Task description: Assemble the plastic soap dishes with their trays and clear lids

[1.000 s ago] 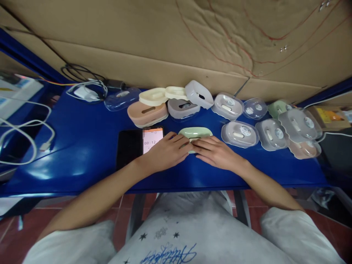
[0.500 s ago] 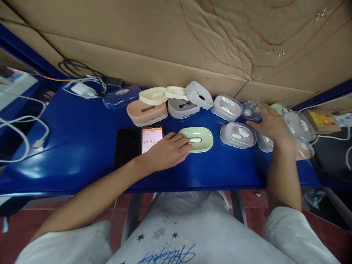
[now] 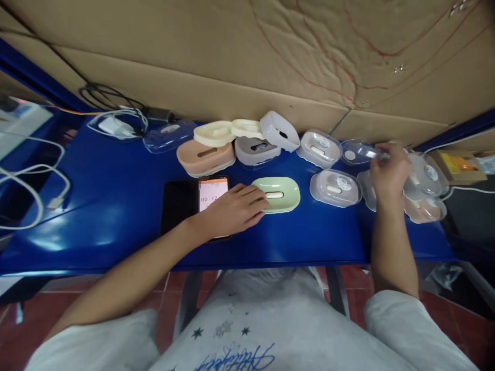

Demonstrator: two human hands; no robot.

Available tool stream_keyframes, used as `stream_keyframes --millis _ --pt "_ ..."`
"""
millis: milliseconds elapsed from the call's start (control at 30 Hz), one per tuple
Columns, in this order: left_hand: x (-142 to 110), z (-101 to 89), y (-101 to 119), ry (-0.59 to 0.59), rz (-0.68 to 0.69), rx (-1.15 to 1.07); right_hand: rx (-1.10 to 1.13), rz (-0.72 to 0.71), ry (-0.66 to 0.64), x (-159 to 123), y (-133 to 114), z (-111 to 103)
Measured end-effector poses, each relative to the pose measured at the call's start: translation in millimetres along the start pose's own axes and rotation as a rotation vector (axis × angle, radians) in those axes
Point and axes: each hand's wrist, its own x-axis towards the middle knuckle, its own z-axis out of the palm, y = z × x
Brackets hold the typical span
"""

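A light green oval soap dish [image 3: 286, 188] with a cream bar across its middle slot lies on the blue table. My left hand [image 3: 242, 208] has its fingers closed over the dish's left end. At the right, my right hand [image 3: 391, 170] pinches the right edge of a clear plastic lid [image 3: 358, 153], which carries a round white sticker; the fingertips are partly blurred. Around that hand lie lidded soap dishes: a grey one [image 3: 334, 188] in front to the left, another grey one [image 3: 423, 175] and a peach one [image 3: 425, 209] to the right.
Along the cardboard wall [image 3: 193, 56] sit a peach dish [image 3: 207, 157], cream dishes [image 3: 212, 134] and grey dishes [image 3: 280, 131]. A phone [image 3: 212, 190] showing a timer lies beside my left wrist. Cables and a white charger [image 3: 116, 128] occupy the left.
My right hand has gone from spread over the clear lid to pinching its right edge, and the lid has shifted slightly. My left hand stays on the green dish.
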Motion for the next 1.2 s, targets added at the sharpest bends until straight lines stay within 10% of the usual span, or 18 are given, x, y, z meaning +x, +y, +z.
stream_keyframes --millis 233,333,533,700,933,1200 --pt "-2.5 -3.5 -6.3 0.014 -0.025 -0.115 0.16 -0.014 0.626 8.1 -6.1 -9.8" --pt "-2.7 -7.1 -3.2 0.07 -0.052 -0.102 0.307 -0.072 0.688 -6.2 -41.0 -13.6" --pt "-2.1 -8.1 16.7 0.158 -0.044 -0.264 0.816 -0.441 0.21 -101.0 -126.5 -22.0" --pt "-4.2 -6.9 26.4 0.042 0.004 -0.505 1.207 -0.599 -0.129 -136.1 -150.9 -19.7" --pt "-3.0 -14.2 9.1 0.194 -0.162 -0.44 0.776 -0.698 -0.261 -111.1 -122.9 -13.3" --pt "-3.0 13.1 -1.8 0.098 -0.276 -0.252 0.652 -0.868 -0.483 -100.4 -121.2 9.3"
